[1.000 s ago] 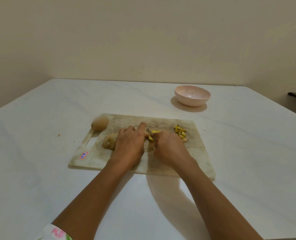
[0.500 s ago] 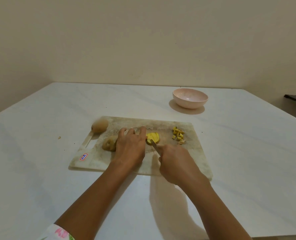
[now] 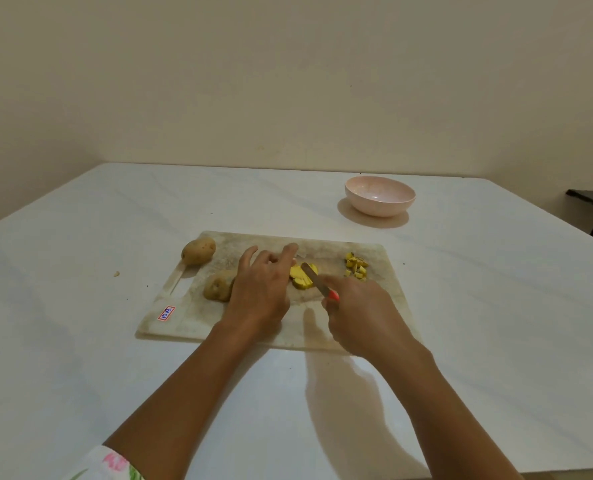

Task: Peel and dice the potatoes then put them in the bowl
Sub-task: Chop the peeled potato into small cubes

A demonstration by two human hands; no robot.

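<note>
We are in the dicing step. The right hand (image 3: 361, 313) is closed around the red handle of the knife (image 3: 314, 277), with the blade laid across the peeled yellow potato piece (image 3: 300, 278) near the middle of the cutting board (image 3: 388, 299). The left hand (image 3: 260, 292) lies flat just left of that piece, fingers extended and holding nothing; we cannot tell whether a fingertip touches it.

A small heap of diced cubes (image 3: 355, 266) sits at the far right of the board. Two unpeeled potatoes remain at the left: a whole potato (image 3: 198, 250) at the far corner and a second potato (image 3: 218, 289) partly behind the left hand. The pink bowl (image 3: 380, 207) stands far right, well apart from the board (no dice are visible inside it).

In our judgement, the next move calls for steadying the piece with the left fingertips clear of the blade, then cutting downward.

A small red-and-blue label (image 3: 166, 313) on the near left corner appears to read "10 A".
</note>
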